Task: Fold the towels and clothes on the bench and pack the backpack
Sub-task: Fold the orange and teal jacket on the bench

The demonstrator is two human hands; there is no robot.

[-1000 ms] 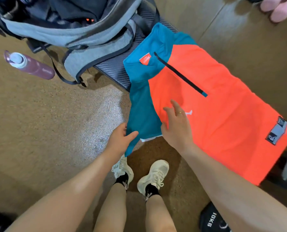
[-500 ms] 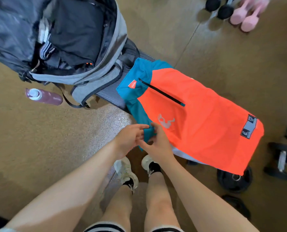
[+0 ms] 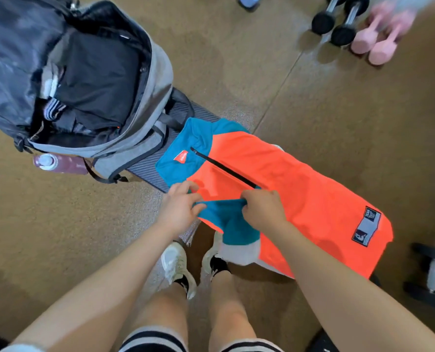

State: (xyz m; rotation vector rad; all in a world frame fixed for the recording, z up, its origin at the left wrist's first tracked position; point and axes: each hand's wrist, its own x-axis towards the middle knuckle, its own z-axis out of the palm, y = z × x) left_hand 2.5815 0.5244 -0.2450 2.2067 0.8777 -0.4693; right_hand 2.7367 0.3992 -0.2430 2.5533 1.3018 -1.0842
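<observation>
Tan speckled gym floor [image 3: 59, 237], seam lines running across it; dark ribbed surface [image 3: 148, 166] crosses the middle of view, mostly covered. Landmark = orange-and-teal top [image 3: 300, 199], spread flat along the surface, black zipper diagonal at the chest, patch label at its right end. Nearest the camera, below the top: bare legs, striped shorts hem, white sneakers [image 3: 175, 265] with black socks, standing on the floor at the top's near edge. Both forearms reach up to the top's near-left part; left hand [image 3: 179, 209] has fingers curled, pinching the teal sleeve [image 3: 226, 219] edge; right hand [image 3: 263, 212] is closed in a fist round the same sleeve fold, just right of the left hand; the sleeve is pulled taut between them, white cuff hanging off the near edge. Left of the top, touching the collar end: grey backpack [image 3: 140, 138], wide open on the surface, dark clothing and a striped item inside. Maroon water bottle [image 3: 59, 163] on the floor, partly tucked under the backpack, left of the top. Right of the top: dark dumbbell [image 3: 432, 273] on the floor. Far beyond the top, upper right: black dumbbells [image 3: 338, 21], pink dumbbells [image 3: 374, 44] beside them, blurred.
</observation>
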